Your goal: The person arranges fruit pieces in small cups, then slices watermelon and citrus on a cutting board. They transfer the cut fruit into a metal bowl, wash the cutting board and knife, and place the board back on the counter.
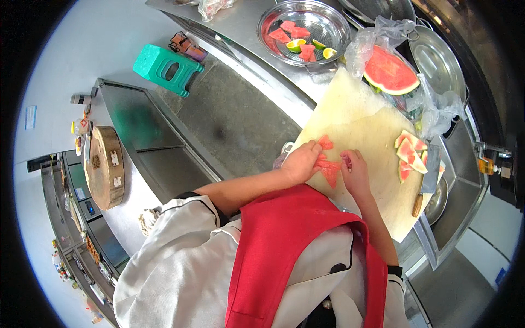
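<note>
On a worn, pale cutting board [365,119], my left hand [302,161] has its fingers curled against cut watermelon flesh [329,170], which lies between my two hands. A separate small red watermelon piece [325,142] sits just beyond its fingertips. My right hand [354,169] is close to the right side of the flesh, fingers bent in; whether anything is between them is hard to see. Watermelon rind pieces [410,153] are heaped at the board's right. Beside them a cleaver [431,170] with a wooden handle lies near the board's edge.
Beyond the board, a steel basin [262,35] holds watermelon chunks and cut green citrus. A large cut watermelon [391,70] rests in clear plastic bags [441,104]. A steel sink [459,205] adjoins the right edge. Left are a green stool [158,61] and a round wooden chopping block [110,168].
</note>
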Demonstrator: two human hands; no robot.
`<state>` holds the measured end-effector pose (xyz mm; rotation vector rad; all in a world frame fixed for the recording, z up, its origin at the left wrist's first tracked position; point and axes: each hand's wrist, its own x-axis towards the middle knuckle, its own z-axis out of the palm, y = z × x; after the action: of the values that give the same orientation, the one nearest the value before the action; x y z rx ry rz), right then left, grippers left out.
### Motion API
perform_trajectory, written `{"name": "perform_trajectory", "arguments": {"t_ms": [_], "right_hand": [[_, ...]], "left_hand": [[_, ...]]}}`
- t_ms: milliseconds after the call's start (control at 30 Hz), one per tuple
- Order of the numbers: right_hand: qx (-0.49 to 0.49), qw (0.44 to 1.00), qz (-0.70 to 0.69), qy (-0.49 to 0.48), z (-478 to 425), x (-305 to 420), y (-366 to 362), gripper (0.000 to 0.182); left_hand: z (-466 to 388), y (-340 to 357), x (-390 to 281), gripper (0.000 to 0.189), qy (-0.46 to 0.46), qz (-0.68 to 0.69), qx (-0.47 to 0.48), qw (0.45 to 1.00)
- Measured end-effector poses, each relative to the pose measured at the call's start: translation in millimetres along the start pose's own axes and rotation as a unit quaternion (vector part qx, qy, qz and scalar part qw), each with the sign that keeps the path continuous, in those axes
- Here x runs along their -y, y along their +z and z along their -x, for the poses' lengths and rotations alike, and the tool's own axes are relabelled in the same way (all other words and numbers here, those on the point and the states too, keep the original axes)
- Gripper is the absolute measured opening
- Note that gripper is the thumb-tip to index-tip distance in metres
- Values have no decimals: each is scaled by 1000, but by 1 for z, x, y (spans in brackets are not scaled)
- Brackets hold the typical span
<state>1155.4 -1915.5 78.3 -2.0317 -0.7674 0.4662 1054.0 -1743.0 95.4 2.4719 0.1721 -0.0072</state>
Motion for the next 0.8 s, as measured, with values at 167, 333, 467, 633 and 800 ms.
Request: {"name": "perform_trajectory", "arguments": {"t_ms": [167, 333, 467, 633, 800], "right_hand": [[42, 992, 78, -95, -3, 15, 1, 22], [51, 980, 140, -133, -4, 17, 14, 21], [76, 991, 89, -59, -14, -8, 7, 20], [52, 994, 88, -24, -18, -16, -9, 17], [47, 994, 78, -60, -16, -15, -11, 16]], "left_hand": [[-1, 19, 2, 34, 46, -103, -14, 993], [-8, 13, 2, 33, -2, 62, -25, 998], [-12, 15, 16, 31, -59, 217, -32, 974], [-19, 2, 27, 37, -241, 553, 108, 790], [-24, -4, 25, 35, -283, 704, 143, 636]]}}
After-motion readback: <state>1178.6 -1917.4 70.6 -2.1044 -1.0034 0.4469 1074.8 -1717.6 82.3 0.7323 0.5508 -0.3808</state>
